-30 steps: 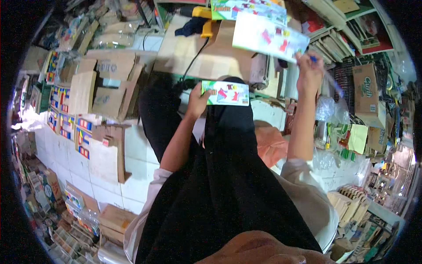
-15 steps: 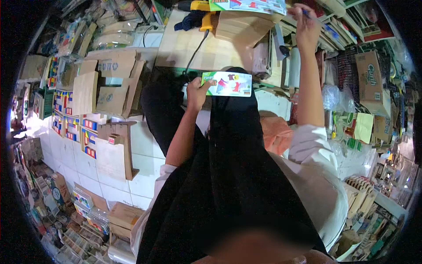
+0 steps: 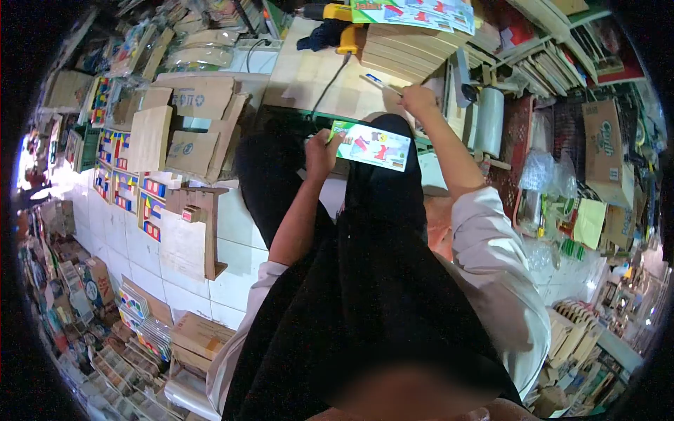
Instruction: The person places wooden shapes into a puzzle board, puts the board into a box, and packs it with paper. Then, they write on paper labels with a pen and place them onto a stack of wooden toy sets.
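Observation:
Between the thumb and fingers of my left hand [image 3: 321,151] is the left end of a printed card [image 3: 375,146] with red, black and green pictures, held over my lap. My right hand [image 3: 419,100] is stretched forward at the wooden table's edge, its fingers closed around the near end of a slim blue-and-white pen-like tool [image 3: 382,83] that points up and left over the tabletop [image 3: 298,74]. Beyond it stands a stack of wooden boards [image 3: 404,52], with more printed sheets [image 3: 418,12] on top.
A yellow-and-black power tool [image 3: 349,38] with a black cord lies at the table's back. A clear film roll [image 3: 489,123] stands right of my right hand. Cardboard pieces [image 3: 189,105] and colourful block trays [image 3: 151,207] are on the left; a red crate [image 3: 516,140] is on the right.
My right hand has come down and left from beside the upper sheets to the table's near edge with the pen-like tool. The card in my left hand has tilted slightly, and the view has shifted.

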A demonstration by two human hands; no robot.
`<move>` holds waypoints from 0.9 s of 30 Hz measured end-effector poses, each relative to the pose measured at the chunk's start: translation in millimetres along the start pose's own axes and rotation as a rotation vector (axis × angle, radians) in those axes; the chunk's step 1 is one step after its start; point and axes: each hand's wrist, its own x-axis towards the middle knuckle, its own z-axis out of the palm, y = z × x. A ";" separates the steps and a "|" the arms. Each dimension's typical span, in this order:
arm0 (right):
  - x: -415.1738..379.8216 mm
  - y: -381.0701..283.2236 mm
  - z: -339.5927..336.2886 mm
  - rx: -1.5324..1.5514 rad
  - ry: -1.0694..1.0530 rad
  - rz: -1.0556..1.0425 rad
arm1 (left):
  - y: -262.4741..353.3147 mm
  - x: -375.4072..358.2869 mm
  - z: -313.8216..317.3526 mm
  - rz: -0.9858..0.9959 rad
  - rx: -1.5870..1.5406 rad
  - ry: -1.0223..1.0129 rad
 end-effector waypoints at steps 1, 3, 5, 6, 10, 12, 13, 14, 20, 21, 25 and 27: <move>0.8 -5.8 -5.9 0.000 0.008 -0.020 | -5.0 0.9 3.8 0.005 -0.072 0.012; -18.0 -19.9 -29.1 0.278 0.107 -0.044 | -2.1 2.5 1.2 0.078 -0.048 0.031; -36.9 -31.7 -49.7 0.616 -0.210 -0.133 | -8.4 4.3 7.2 0.029 -0.089 0.009; -42.6 -26.5 -32.7 0.778 -0.252 -0.212 | -10.1 3.9 9.4 0.052 -0.160 0.041; -75.4 -23.7 -44.9 1.064 -0.335 -0.295 | 2.3 3.8 0.2 0.063 -0.265 0.168; -78.0 -27.2 -29.9 1.291 -0.286 -0.119 | -4.4 9.2 4.2 0.019 -0.294 0.243; -78.6 -30.4 -24.1 1.399 -0.243 -0.050 | -1.9 10.2 4.1 0.158 -0.341 0.406; -72.7 -33.4 -16.3 1.392 -0.242 -0.043 | 1.0 11.4 6.9 0.298 -0.392 0.555; -22.4 -57.3 3.5 1.669 -0.112 0.237 | -2.6 11.9 4.0 0.113 -0.329 0.438; -9.6 -60.1 8.3 1.706 -0.150 0.230 | 0.8 9.0 4.9 0.123 -0.329 0.415; -15.9 -67.1 -22.8 0.827 0.115 0.126 | 8.3 5.1 8.2 0.006 -0.422 0.298; -24.2 -63.8 -53.5 0.871 0.293 -0.118 | 13.9 4.4 7.2 -0.021 -0.440 0.268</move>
